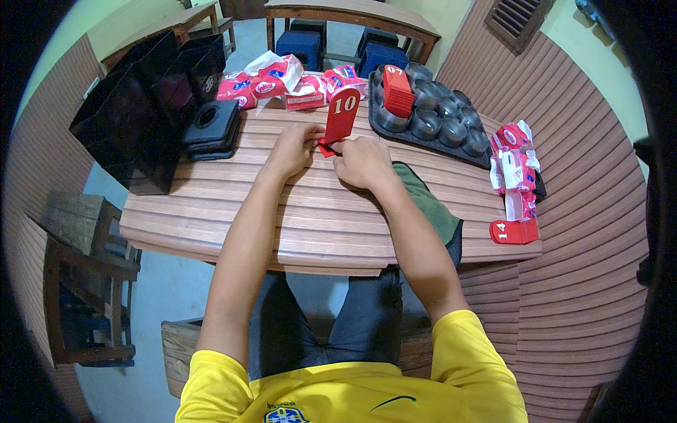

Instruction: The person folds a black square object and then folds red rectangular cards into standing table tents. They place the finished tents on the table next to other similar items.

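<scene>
"So, how far along?"

"Mid-handling, by my judgement. One flat red, round-topped number stand (341, 121) upright between the hands, foot down by the slatted wooden table (317, 229)."

"Hands?"

"Left hand (296, 149): fingers curled in at the stand's foot. Right hand (364, 162): fingers bent against its other side. Both grasping low, it seems; firmness, cannot tell."

"Anything left?"

"Likely. Upright red stack (398, 96) of similar pieces beyond the right hand, among smoky round cups (425, 124) on a black tray (427, 146); untouched. Another red number piece (515, 233) lies far right, well apart from both hands. Done or waiting: unclear."
</scene>
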